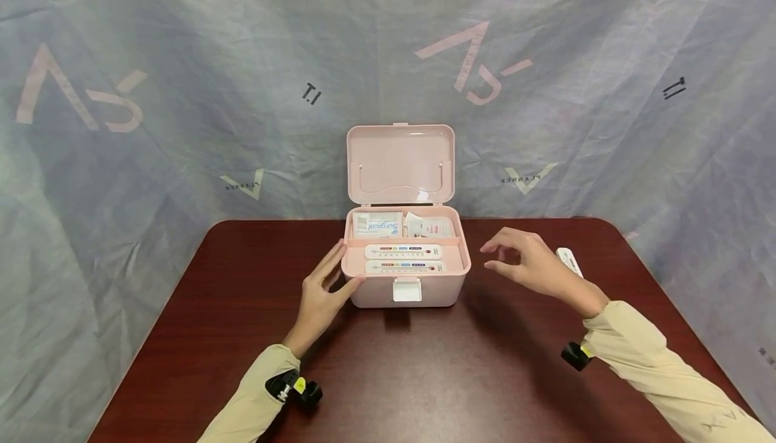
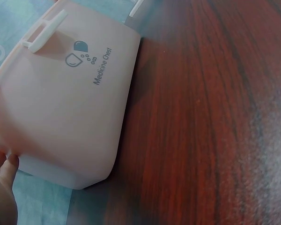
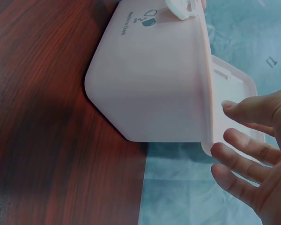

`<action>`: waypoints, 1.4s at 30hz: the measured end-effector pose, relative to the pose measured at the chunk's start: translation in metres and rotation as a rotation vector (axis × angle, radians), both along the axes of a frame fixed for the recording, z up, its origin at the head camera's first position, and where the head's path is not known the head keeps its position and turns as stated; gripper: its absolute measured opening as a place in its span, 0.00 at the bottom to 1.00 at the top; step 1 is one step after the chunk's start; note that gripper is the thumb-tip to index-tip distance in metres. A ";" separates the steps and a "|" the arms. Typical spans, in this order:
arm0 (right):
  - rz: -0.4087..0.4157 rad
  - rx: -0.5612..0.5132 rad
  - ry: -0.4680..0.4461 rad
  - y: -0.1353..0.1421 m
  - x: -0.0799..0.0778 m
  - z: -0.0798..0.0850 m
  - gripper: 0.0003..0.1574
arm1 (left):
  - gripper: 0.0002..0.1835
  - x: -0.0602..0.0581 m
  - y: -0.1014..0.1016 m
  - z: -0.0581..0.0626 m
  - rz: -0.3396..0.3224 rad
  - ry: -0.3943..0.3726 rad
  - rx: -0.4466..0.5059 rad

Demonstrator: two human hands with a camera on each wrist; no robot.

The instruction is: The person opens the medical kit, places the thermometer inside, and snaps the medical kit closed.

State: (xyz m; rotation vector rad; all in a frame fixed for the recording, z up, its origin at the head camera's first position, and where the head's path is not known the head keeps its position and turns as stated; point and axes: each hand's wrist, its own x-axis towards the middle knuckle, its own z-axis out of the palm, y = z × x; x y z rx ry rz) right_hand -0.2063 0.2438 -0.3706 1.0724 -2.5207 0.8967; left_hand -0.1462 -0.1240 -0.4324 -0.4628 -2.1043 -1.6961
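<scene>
A pink medicine chest (image 1: 403, 292) stands on the table with its lid (image 1: 400, 163) raised. Two white strip thermometers (image 1: 403, 252) lie side by side in the front compartment of its top tray (image 1: 356, 255). Behind the divider are a pack printed "Surgical" (image 1: 377, 224) and a clear packet (image 1: 435, 226). My left hand (image 1: 325, 295) touches the chest's left front corner, thumb at the front rim and extended fingers along the side. To the right of the chest, my right hand (image 1: 523, 260) hovers with nothing in it, fingers loosely bent and thumb apart.
Another white strip, thermometer-like (image 1: 569, 262), lies on the dark red table (image 1: 424, 376) beyond my right hand, partly hidden by it. A white latch (image 1: 407, 290) juts from the chest's front. Grey printed cloth (image 1: 279, 46) hangs behind the table and at both sides.
</scene>
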 end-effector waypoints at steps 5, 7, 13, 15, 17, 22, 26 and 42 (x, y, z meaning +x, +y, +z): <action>-0.016 0.000 -0.010 0.005 0.003 -0.002 0.16 | 0.34 -0.001 0.000 -0.001 0.003 0.005 -0.006; -0.022 0.000 -0.011 0.008 0.004 -0.004 0.16 | 0.34 -0.001 0.000 -0.001 0.004 0.005 -0.008; -0.046 -0.014 -0.001 0.014 0.006 -0.007 0.17 | 0.34 -0.001 0.000 -0.001 0.000 0.008 0.003; -0.051 -0.022 -0.003 0.015 0.007 -0.008 0.17 | 0.34 -0.001 0.000 0.000 0.000 0.009 0.005; -0.055 -0.030 -0.005 0.016 0.008 -0.009 0.17 | 0.34 -0.001 0.000 0.000 -0.002 0.009 0.007; -0.061 -0.048 -0.006 0.018 0.009 -0.012 0.17 | 0.34 0.000 0.000 0.001 -0.005 -0.006 0.008; -0.067 -0.057 -0.007 0.019 0.010 -0.013 0.17 | 0.34 0.000 0.000 0.001 -0.004 -0.007 0.008; -0.120 -0.046 -0.005 0.027 0.011 -0.019 0.17 | 0.34 -0.001 -0.001 0.000 -0.004 0.016 0.004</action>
